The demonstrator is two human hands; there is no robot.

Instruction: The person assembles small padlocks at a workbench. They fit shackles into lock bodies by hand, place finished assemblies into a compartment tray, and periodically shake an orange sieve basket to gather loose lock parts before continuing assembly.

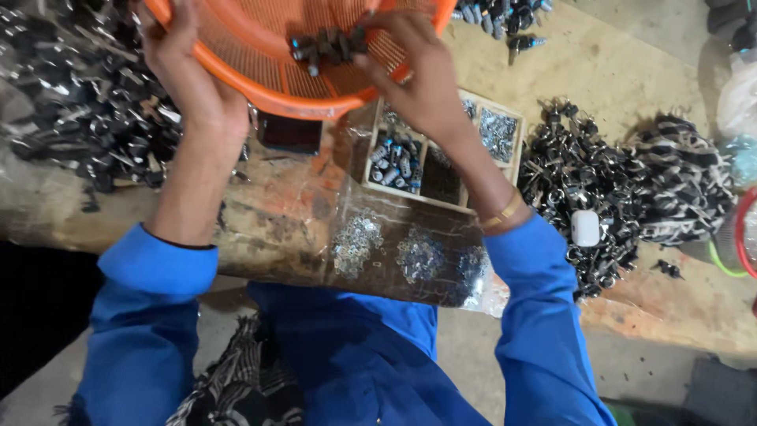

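The orange basket (260, 71) is gripped at its rim by the left hand (189, 79) and the right hand (418, 79), tilted so dark parts (327, 46) gather between the grips, above the wooden tray (441, 150).

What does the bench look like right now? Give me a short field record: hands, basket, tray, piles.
left hand: grips the orange basket's rim
right hand: on the basket's near rim, fingers inside by the parts
basket contents: a small cluster of dark metal parts
wooden tray: compartments with small metal pieces, under the right hand
piles: dark parts left and right
clear bag: silvery bits, near edge
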